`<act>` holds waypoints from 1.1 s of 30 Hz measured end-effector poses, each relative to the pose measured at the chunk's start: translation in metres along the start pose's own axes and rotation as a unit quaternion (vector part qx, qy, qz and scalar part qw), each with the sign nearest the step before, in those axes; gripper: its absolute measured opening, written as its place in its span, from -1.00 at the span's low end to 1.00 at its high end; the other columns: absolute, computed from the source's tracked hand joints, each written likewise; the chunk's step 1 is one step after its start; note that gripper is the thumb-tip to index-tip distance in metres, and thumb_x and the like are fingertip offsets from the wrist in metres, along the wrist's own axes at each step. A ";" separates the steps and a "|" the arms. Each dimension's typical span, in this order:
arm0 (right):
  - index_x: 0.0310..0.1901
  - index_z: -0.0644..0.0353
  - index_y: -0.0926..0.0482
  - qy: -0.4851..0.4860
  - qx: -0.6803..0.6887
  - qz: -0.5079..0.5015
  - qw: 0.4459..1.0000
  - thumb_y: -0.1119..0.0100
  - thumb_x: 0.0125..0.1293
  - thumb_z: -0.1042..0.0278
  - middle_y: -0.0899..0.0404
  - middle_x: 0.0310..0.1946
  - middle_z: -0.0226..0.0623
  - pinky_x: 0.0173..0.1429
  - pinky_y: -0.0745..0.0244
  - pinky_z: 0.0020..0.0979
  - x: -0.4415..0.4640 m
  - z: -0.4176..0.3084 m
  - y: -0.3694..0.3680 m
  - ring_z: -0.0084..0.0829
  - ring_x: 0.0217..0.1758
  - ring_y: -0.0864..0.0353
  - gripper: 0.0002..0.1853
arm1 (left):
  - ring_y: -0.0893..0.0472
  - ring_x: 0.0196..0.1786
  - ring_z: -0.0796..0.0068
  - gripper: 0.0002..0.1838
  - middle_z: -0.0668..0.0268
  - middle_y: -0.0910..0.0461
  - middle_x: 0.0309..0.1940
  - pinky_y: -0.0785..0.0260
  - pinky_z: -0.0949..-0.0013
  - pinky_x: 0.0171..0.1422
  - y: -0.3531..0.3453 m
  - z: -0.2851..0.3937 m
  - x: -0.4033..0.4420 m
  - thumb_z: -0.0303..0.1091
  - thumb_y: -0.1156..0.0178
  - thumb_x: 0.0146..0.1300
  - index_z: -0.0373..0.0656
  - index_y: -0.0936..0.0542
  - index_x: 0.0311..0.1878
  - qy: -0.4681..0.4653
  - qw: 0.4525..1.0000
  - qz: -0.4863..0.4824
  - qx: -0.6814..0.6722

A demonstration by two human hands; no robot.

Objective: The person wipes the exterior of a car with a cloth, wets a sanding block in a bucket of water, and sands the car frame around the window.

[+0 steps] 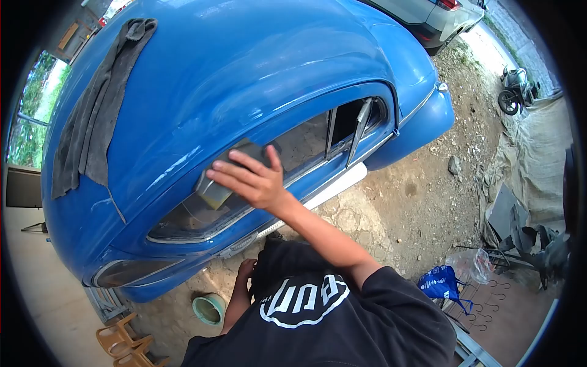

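Note:
My right hand (pixel 254 180) presses a sponge-like block (pixel 215 191), dark grey with a yellowish lower side, against the blue car (pixel 244 67) along the roof edge above the side window. Its fingers lie spread across the top of the block. The block partly covers the window glass (pixel 302 145). Low beside my body is my left hand (pixel 247 268), near the dark clothing; its fingers are mostly hidden, and I cannot see anything in it. A dark grey cloth (pixel 101 116) drapes over the roof on the left.
A pale green bucket (pixel 208 309) stands on the ground at lower left, near brown plastic chairs (pixel 119 336). At right are a blue bag (pixel 439 282), a wire rack (pixel 486 300) and a tarp (pixel 538 159). A motorbike (pixel 516 92) and a light-coloured car (pixel 422 18) stand farther back.

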State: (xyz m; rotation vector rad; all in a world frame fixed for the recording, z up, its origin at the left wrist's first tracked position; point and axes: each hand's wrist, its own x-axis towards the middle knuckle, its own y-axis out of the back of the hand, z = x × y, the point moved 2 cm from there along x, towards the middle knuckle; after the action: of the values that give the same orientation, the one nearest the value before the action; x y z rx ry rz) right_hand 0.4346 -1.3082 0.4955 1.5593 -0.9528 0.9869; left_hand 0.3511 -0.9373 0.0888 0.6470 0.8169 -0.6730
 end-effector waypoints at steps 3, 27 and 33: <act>0.16 -0.33 -0.69 -0.069 -0.079 0.009 0.994 -0.12 0.41 0.38 -0.66 0.15 -0.67 0.72 0.36 -0.04 -0.013 0.079 0.016 -0.49 0.36 -0.51 -0.62 | -0.67 -0.29 0.38 -0.65 0.23 -0.71 -0.21 -0.52 0.22 -0.26 0.011 -0.010 -0.009 -0.13 -0.17 0.36 -0.10 -0.64 0.10 0.057 0.998 -0.020 -0.002; 0.18 -0.28 -0.69 -0.134 0.062 -0.049 0.988 -0.10 0.34 0.43 -0.62 0.22 -0.66 0.71 0.25 0.03 -0.006 -0.091 -0.029 -0.44 0.42 -0.44 -0.55 | -0.68 -0.28 0.38 -0.59 0.29 -0.70 -0.14 -0.51 0.16 -0.18 0.052 -0.018 0.008 -0.02 -0.17 0.34 0.00 -0.59 0.14 0.147 0.984 -0.082 0.055; 0.09 -0.15 -0.71 -0.124 -0.114 0.035 0.985 -0.07 0.31 0.60 -0.69 0.08 -0.51 0.72 0.34 -0.04 0.006 0.023 0.005 -0.41 0.34 -0.53 -0.56 | -0.69 -0.21 0.34 -0.56 0.25 -0.70 -0.06 -0.53 0.13 -0.11 0.068 -0.012 0.012 -0.01 -0.15 0.36 0.00 -0.59 0.20 0.127 0.990 -0.054 -0.003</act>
State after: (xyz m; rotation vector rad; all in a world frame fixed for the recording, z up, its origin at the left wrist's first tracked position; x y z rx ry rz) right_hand 0.4348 -1.3319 0.4997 1.4832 -1.2554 0.7123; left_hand 0.4021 -0.8897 0.0898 0.6951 1.0957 -0.6939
